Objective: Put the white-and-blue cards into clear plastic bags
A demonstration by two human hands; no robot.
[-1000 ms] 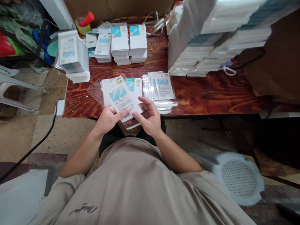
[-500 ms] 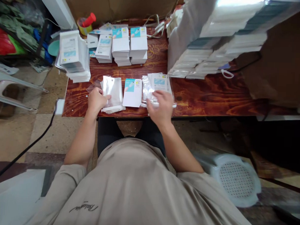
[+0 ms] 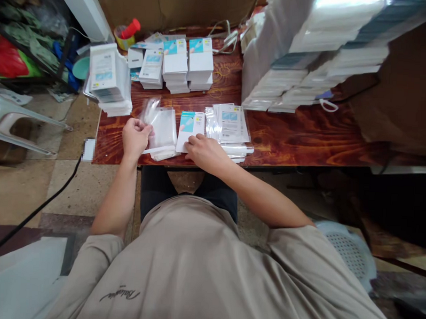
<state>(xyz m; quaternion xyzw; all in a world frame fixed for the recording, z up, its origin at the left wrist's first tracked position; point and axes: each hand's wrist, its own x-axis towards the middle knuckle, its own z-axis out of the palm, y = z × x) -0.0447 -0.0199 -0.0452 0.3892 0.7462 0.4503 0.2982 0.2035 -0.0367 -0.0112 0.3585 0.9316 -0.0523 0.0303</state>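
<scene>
My left hand is closed in a pinch at the left edge of the clear plastic bags, where a thin film flap stands raised. In the middle of the near edge lies a small pile of white and blue printed cards. My right hand has its fingers curled onto the lower right corner of the top card, which looks slightly turned. Just right of it rest bagged cards in clear sleeves, printed side up, overlapping one another. My palm hides part of their lower edge.
Stacks of printed cards stand along the back of the wooden table. A tall pile of packed plastic bags rises at the back right, beside white-handled scissors. A yellow container stands at the back left.
My right hand has moved left from the bagged cards onto the printed cards. My left hand has drawn a film flap up and left at the plastic bags. The view has shifted slightly.
</scene>
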